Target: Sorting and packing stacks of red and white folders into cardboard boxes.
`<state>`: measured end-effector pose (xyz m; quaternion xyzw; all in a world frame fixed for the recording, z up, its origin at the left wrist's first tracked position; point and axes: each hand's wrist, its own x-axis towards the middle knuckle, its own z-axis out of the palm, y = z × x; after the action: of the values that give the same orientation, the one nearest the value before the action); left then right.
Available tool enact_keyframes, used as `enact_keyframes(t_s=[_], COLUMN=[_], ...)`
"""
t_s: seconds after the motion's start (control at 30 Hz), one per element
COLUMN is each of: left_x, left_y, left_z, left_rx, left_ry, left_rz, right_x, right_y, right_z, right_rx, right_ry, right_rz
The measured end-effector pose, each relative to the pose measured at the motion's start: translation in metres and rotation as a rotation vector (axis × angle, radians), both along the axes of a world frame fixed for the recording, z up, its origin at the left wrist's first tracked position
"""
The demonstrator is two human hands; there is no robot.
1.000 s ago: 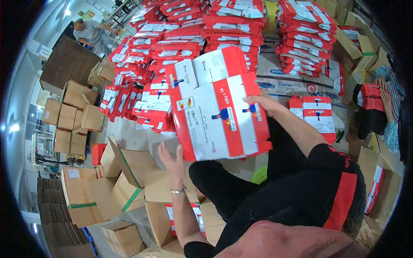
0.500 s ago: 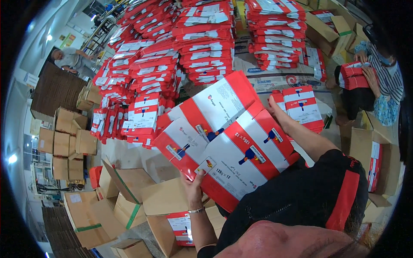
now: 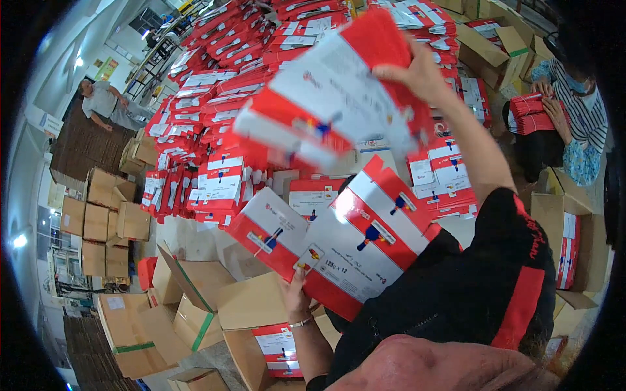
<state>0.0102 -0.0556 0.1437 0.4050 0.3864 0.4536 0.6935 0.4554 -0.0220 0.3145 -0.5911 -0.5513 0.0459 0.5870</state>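
Observation:
Flat, folded red-and-white printed cartons are in both of my hands. My left hand grips the lower edge of one flat carton, which leans close against my body with its panels facing up. My right hand is raised over the far side, pinching the edge of a second flat carton, blurred by motion; I cannot tell whether it is one or several layered together. Beneath the raised carton, more of the same cartons lie partly hidden. A low stack of flat cartons sits to the right.
Tall stacks of flat red-and-white cartons fill the far side. Open brown cardboard boxes stand at lower left, one with red-and-white cartons inside. At right, a seated person holds a red bundle; another person stands far left.
My right hand has swung up and away, lifting one flat carton off the other and uncovering cartons beneath. My left hand keeps its grip on the lower carton.

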Motion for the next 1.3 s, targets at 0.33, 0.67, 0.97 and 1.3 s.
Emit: enact_keyframes(t_s=[0.33, 0.67, 0.97, 1.3], left_x=[0.040, 0.063, 0.041, 0.045], left_y=[0.067, 0.077, 0.076, 0.066], left_z=[-0.024, -0.036, -0.085, -0.042], left_rx=[0.013, -0.443, -0.044, -0.038], left_ry=[0.098, -0.090, 0.206, 0.009], left_rz=[-0.182, -0.272, -0.175, -0.209], right_x=[-0.093, -0.237, -0.163, -0.048], right_y=[0.028, 0.029, 0.021, -0.078], right_z=[0.131, -0.111, -0.123, -0.238], right_rx=[-0.008, -0.357, -0.053, -0.955], right_ry=[-1.359, -1.471, -0.248, 0.424], right_rz=[0.644, 1.412, 0.762, 0.170])
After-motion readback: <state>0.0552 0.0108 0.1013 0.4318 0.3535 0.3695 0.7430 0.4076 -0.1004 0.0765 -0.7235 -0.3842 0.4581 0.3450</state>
